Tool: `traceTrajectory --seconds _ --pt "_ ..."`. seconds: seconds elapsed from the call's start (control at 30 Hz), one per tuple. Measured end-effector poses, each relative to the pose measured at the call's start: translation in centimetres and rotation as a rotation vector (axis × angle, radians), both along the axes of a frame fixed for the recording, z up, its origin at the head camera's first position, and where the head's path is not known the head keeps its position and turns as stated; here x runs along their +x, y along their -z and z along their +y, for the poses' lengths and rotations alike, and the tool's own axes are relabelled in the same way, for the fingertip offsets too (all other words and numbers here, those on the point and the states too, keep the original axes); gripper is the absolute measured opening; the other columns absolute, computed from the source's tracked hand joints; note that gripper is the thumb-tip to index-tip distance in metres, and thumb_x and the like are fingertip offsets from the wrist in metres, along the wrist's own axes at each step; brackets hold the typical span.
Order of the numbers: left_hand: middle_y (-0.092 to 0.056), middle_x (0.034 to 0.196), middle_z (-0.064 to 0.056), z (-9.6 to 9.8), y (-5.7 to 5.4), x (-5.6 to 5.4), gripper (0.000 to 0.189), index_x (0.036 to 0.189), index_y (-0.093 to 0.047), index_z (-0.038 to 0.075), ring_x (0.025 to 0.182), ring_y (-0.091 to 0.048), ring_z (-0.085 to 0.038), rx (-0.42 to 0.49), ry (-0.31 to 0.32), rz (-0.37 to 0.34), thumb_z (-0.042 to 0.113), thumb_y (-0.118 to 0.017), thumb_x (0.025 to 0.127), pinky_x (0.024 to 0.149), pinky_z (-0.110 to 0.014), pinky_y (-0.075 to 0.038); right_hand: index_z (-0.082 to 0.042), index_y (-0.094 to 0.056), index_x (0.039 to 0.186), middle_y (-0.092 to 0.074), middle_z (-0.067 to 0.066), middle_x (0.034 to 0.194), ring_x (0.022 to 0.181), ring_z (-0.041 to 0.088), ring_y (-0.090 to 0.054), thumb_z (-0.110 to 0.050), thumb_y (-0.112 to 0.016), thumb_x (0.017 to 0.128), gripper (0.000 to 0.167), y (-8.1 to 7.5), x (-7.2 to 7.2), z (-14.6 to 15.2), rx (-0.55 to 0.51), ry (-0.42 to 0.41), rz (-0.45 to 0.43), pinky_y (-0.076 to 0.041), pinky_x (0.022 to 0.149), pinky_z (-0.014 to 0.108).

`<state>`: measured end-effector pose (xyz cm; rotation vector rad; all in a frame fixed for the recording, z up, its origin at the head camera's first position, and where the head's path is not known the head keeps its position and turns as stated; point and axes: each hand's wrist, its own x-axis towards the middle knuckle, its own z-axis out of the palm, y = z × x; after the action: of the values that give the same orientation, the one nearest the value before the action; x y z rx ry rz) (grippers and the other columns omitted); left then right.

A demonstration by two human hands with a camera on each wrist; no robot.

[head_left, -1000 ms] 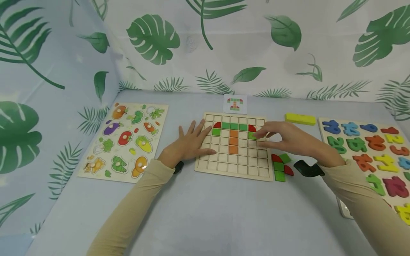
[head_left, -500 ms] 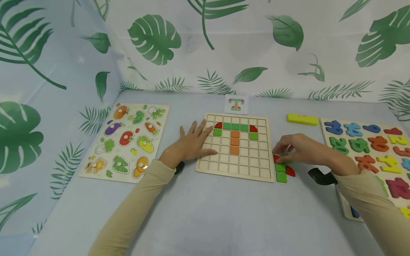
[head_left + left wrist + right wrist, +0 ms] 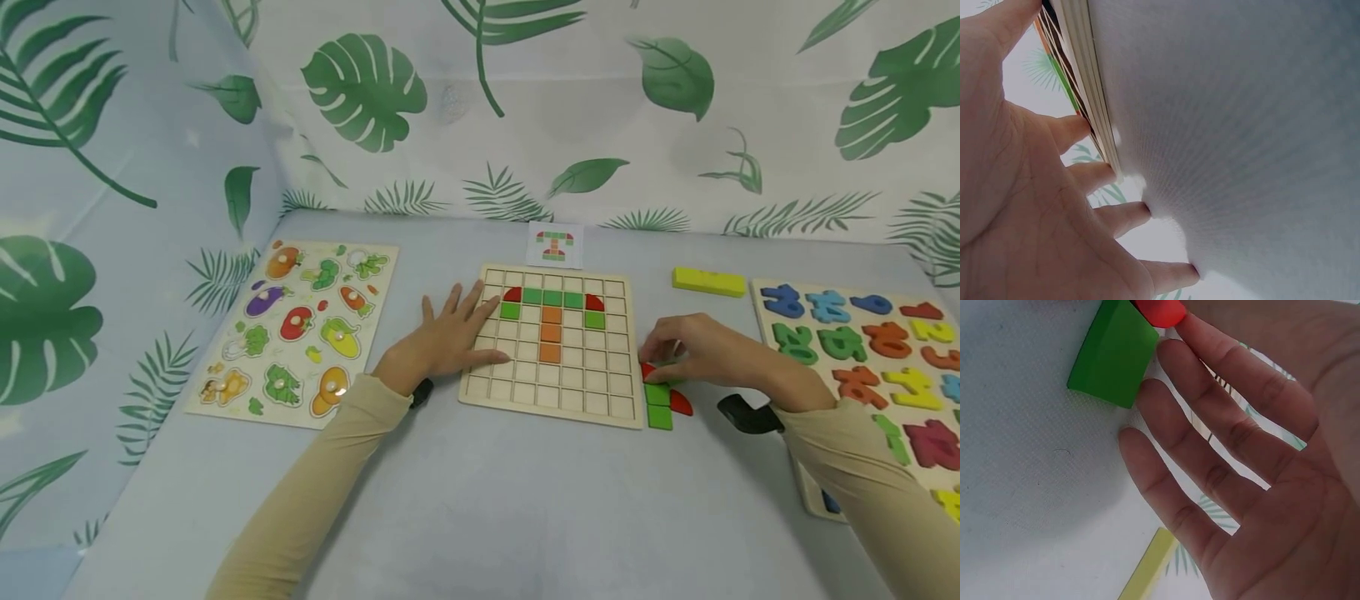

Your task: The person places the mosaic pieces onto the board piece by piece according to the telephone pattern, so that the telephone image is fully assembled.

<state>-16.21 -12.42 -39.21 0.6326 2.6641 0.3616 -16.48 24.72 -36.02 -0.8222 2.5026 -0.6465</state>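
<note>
My left hand [image 3: 446, 337] lies spread at the left edge of a wooden grid board [image 3: 585, 402], fingertips and thumb on its rim and squares. In the left wrist view the board's edge [image 3: 1094, 94] runs along the fingers. Red, green and orange tiles [image 3: 551, 333] form a T-like pattern in the grid. Right of the board, my right hand [image 3: 701, 350] pinches a red quarter-circle tile [image 3: 647, 371] between thumb and finger. Beside it are green square tiles [image 3: 660, 417] and another red quarter-circle tile [image 3: 681, 403]. One green tile [image 3: 1116, 356] sits by the fingertips in the right wrist view.
A pattern card [image 3: 555, 245] stands behind the board. Left is a vegetable puzzle board [image 3: 300, 287]; right, a number puzzle board [image 3: 813, 492]. A yellow block [image 3: 708, 282] lies at the back right. Leaf-printed cloth [image 3: 525, 117] rises behind the table.
My right hand has left the green tile at the pattern's right end and moved right and toward me, to the loose tiles, taking hold of a red one. The left hand stays put.
</note>
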Motion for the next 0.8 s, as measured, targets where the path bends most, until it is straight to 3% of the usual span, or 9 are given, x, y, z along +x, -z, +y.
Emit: traceTrajectory --seconds 0.3,0.6,0.8 --pt "0.009 0.175 -0.013 -0.04 0.06 -0.03 0.096 0.17 -0.007 0.018 0.159 0.009 -0.043 -0.008 0.003 0.003 0.066 -0.052 0.102 0.116 -0.079 0.003 -0.008 -0.075 0.097 -0.074 -0.003 0.099 0.087 0.014 -0.068 -0.005 -0.089 0.081 0.022 -0.03 0.14 0.19 -0.02 0.013 0.008 -0.059 0.079 0.034" --pt "0.009 0.175 -0.013 -0.02 0.09 -0.04 0.096 0.171 -0.007 0.018 0.159 0.008 -0.043 -0.012 -0.002 0.002 0.068 -0.051 0.101 0.116 -0.078 0.003 -0.015 -0.074 0.089 -0.073 -0.01 0.092 0.085 0.011 -0.071 0.003 -0.087 0.081 0.024 -0.19 0.58 0.51 -0.098 -0.003 0.089 -0.06 0.076 0.029" --pt "0.009 0.175 -0.013 0.08 -0.1 0.04 0.095 0.171 -0.008 0.018 0.159 0.008 -0.042 -0.013 -0.002 0.001 0.067 -0.052 0.101 0.116 -0.078 0.002 -0.014 -0.076 0.092 -0.073 -0.009 0.093 0.086 0.012 -0.071 0.005 -0.085 0.082 0.024 -0.43 0.7 0.65 -0.112 -0.023 0.106 -0.061 0.076 0.031"
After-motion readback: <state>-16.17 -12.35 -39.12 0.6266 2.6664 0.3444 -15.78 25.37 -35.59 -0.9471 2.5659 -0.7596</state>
